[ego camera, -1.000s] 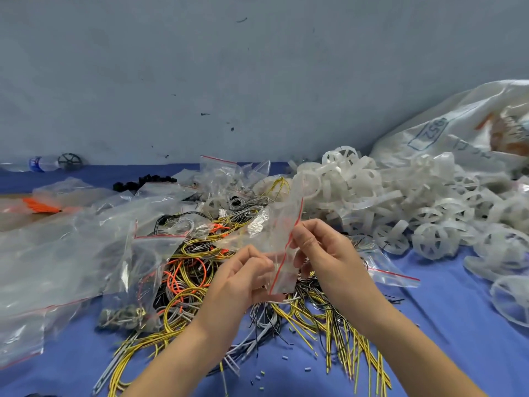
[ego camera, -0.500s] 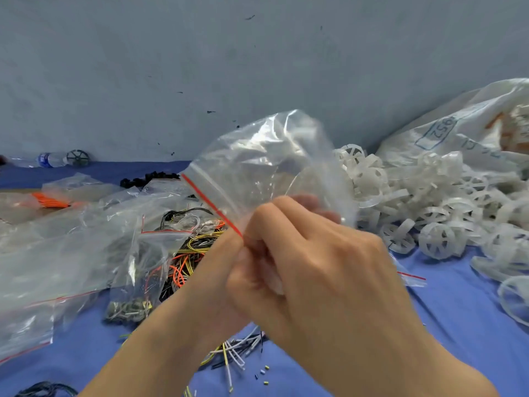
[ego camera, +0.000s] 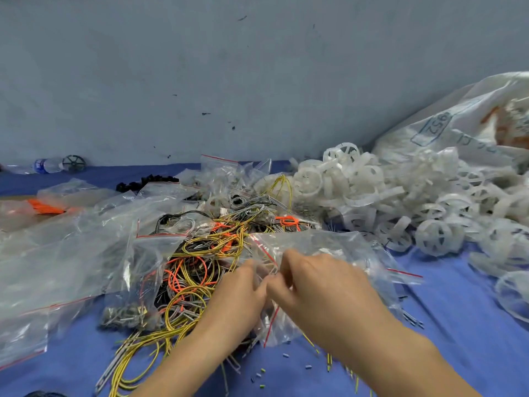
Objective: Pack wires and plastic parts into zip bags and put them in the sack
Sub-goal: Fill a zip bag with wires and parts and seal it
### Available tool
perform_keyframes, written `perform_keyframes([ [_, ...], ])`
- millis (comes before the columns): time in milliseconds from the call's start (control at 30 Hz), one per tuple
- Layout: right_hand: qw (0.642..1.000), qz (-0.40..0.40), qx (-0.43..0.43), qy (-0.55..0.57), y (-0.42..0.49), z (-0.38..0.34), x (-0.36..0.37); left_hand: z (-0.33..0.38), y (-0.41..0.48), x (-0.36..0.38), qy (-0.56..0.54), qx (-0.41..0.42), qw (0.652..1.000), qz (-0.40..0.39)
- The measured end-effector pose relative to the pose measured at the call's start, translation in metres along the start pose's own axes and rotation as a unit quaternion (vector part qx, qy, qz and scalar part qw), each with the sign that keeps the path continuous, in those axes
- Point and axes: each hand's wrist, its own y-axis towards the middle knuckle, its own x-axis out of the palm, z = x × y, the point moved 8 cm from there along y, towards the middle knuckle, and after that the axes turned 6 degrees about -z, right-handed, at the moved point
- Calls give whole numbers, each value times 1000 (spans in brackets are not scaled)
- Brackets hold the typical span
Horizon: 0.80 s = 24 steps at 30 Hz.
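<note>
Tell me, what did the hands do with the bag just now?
Both hands, left and right, brought the clear zip bag down from in front of the wall to just above the wires, still gripping its red-striped mouth. The white plastic wheels and sack stayed put.

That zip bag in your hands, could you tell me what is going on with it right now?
A person holds a clear zip bag with both hands, the left hand and right hand pinching at its red-lined mouth, just above the pile of wires. Whether anything is inside it cannot be told. The white plastic parts lie heaped to the right, in front of the sack.
</note>
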Motion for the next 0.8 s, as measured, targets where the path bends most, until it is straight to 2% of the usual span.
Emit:
perform_keyframes([
  [100, 999, 24, 7, 32, -1, 10, -6, 4, 0, 10, -9, 48, 998, -27],
  [200, 998, 40, 10, 55, -4, 9, -6, 11, -2, 22, -40, 62, 995, -67],
  [300, 998, 45, 15, 36, -5, 7, -2, 18, -2, 29, -73, 86, 990, -87],
  [400, 999, 41, 17, 2, -4, 10, -2, 22, -3, 29, -116, 106, 985, -66],
  [467, 999, 33, 25, -8, -4, 14, -4, 21, -3, 22, -110, 111, 988, -19],
  [567, 999, 16, 34, -33, -7, 16, -13, 14, 0, 11, 4, 111, 993, 42],
  [700, 997, 6, 43, -71, -15, 15, -41, 1, 5, 20, 206, 75, 976, 11],
  [800, 996, 3, 36, -82, -22, 5, -58, 1, 7, 28, 250, 70, 966, -7],
])
